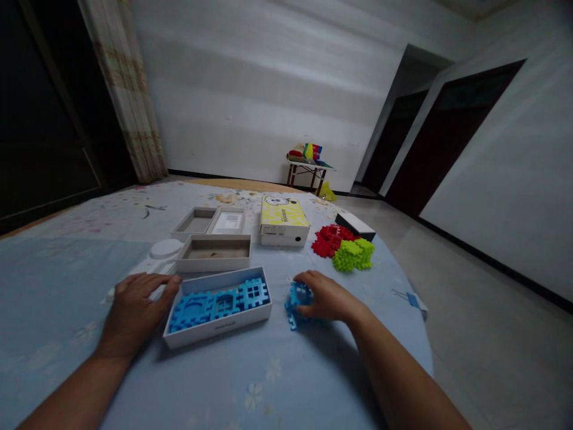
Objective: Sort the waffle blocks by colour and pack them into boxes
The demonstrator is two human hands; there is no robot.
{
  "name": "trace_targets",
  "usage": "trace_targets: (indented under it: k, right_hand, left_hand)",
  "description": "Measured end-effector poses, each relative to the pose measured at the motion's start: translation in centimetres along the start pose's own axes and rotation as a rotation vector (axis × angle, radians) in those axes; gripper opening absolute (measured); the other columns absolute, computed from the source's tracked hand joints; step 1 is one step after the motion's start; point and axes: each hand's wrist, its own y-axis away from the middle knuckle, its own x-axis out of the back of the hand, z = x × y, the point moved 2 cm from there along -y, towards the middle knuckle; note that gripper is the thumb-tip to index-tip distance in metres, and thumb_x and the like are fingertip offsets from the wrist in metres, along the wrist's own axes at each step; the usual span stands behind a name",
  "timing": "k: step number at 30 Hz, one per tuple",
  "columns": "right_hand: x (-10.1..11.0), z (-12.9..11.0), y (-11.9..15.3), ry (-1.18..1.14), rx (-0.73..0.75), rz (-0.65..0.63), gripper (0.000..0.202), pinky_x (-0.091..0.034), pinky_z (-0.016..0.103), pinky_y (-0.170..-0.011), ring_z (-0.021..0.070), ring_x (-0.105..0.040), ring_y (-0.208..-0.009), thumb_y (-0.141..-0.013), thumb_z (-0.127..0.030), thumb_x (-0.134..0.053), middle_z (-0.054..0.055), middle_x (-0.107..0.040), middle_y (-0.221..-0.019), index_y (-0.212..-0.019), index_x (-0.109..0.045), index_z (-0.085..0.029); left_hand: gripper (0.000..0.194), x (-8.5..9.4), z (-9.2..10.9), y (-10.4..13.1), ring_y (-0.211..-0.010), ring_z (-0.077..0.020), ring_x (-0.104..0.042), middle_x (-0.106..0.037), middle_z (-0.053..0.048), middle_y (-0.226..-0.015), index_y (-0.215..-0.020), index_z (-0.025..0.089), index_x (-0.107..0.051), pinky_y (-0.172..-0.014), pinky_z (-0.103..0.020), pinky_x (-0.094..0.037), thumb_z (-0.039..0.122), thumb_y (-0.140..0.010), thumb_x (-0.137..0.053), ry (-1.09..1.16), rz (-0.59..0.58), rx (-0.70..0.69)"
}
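Observation:
A white box (219,325) near the table's front holds several blue toy pieces (224,303), some with window-like openings. Beside its left end is my left hand (138,304), fingers apart, with the thumb by the box's rim and nothing held. To the right of the box, my right hand (324,295) has its fingers and thumb around a blue piece (294,298) on the tablecloth. More blue pieces lie partly hidden under that hand.
Red pieces (331,239) and green pieces (353,255) lie piled at the right, before a black-and-white box (356,226). A yellow box (283,221) stands mid-table. Open trays (213,263) and a round white object (165,249) are left of it.

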Motion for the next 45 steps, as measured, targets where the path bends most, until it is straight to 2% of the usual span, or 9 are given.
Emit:
trace_targets:
  k: [5,8,12,16,23,28,33,38,45]
  right_hand:
    - [0.4,-1.4,-1.7,-0.132,0.07,0.215,0.059,-0.042,0.035,-0.088,0.0224,-0.051,-0.104,-0.07,-0.035,-0.069,0.011,-0.055,-0.114,-0.122,-0.049,-0.018]
    - [0.7,-3.5,-3.4,-0.206,0.154,0.256,0.066,-0.044,0.034,-0.086,0.0221,-0.052,-0.104,-0.068,-0.038,-0.072,0.01,-0.056,-0.116,-0.126,-0.046,-0.019]
    - [0.6,-6.4,-5.8,-0.23,0.235,0.219,0.069,-0.044,0.034,-0.085,0.0221,-0.053,-0.105,-0.067,-0.039,-0.072,0.01,-0.057,-0.117,-0.126,-0.046,-0.018]
    - [0.2,-7.5,-6.6,-0.175,0.294,0.067,0.062,-0.043,0.034,-0.089,0.022,-0.054,-0.104,-0.068,-0.038,-0.072,0.01,-0.058,-0.117,-0.122,-0.051,-0.019]
    - [0.3,-6.9,-6.2,-0.125,0.315,-0.086,0.066,-0.039,0.037,-0.096,0.0233,-0.051,-0.11,-0.065,-0.037,-0.074,0.01,-0.055,-0.121,-0.124,-0.051,-0.02]
    - [1.3,-6.2,-5.7,-0.2,0.297,-0.01,0.057,-0.04,0.036,-0.095,0.0203,-0.051,-0.11,-0.071,-0.035,-0.069,0.008,-0.055,-0.123,-0.124,-0.051,-0.022]
    - [1.8,-2.6,-4.4,-0.192,0.109,0.035,0.05,-0.046,0.033,-0.083,0.0195,-0.058,-0.096,-0.073,-0.036,-0.067,0.009,-0.062,-0.112,-0.118,-0.056,-0.019]
    - [1.3,0.4,-2.1,-0.134,-0.05,-0.148,0.048,-0.047,0.031,-0.079,0.0196,-0.059,-0.09,-0.069,-0.039,-0.068,0.008,-0.064,-0.104,-0.112,-0.06,-0.018]
    - [-0.8,-0.6,-0.6,0.025,-0.022,-0.248,0.061,-0.043,0.034,-0.082,0.0245,-0.054,-0.094,-0.058,-0.05,-0.073,0.009,-0.058,-0.105,-0.11,-0.061,-0.022]
  left_hand:
    - [0.038,-0.1,-0.1,0.1,-0.085,-0.0218,-0.062,-0.072,-0.005,-0.08,-0.078,0.02,-0.065,-0.087,-0.04,-0.039,0.048,-0.081,-0.04,0.032,0.001,0.006]
    - [0.036,0.0,0.2,0.0,-0.084,-0.0219,-0.062,-0.072,-0.005,-0.081,-0.078,0.02,-0.065,-0.088,-0.041,-0.038,0.047,-0.081,-0.041,0.063,-0.011,0.02]
    - [0.035,0.2,0.5,0.0,-0.08,-0.0216,-0.063,-0.071,-0.006,-0.077,-0.073,0.021,-0.064,-0.086,-0.04,-0.038,0.045,-0.082,-0.04,0.108,0.016,0.063]
    - [0.033,0.0,0.3,0.2,-0.08,-0.0211,-0.063,-0.071,-0.005,-0.078,-0.074,0.02,-0.064,-0.087,-0.039,-0.037,0.044,-0.081,-0.042,0.142,0.013,0.076]
    - [0.036,-0.3,0.2,0.2,-0.081,-0.0215,-0.062,-0.071,-0.006,-0.078,-0.073,0.018,-0.066,-0.088,-0.04,-0.036,0.043,-0.082,-0.041,0.165,0.014,0.09]
    - [0.038,-0.1,0.3,0.2,-0.082,-0.0222,-0.062,-0.071,-0.007,-0.079,-0.073,0.018,-0.066,-0.088,-0.04,-0.036,0.044,-0.081,-0.04,0.162,0.005,0.107]
    - [0.038,-0.3,0.2,0.2,-0.082,-0.0212,-0.062,-0.071,-0.006,-0.079,-0.073,0.018,-0.066,-0.089,-0.039,-0.035,0.044,-0.081,-0.039,0.142,-0.009,0.11]
    - [0.039,-0.3,0.1,0.1,-0.086,-0.0209,-0.061,-0.071,-0.007,-0.083,-0.077,0.017,-0.066,-0.092,-0.039,-0.033,0.045,-0.082,-0.039,0.125,-0.045,0.102]
    - [0.043,-0.6,-0.1,0.0,-0.087,-0.0233,-0.061,-0.071,-0.009,-0.083,-0.078,0.016,-0.066,-0.091,-0.041,-0.034,0.048,-0.081,-0.038,0.095,-0.034,0.078]
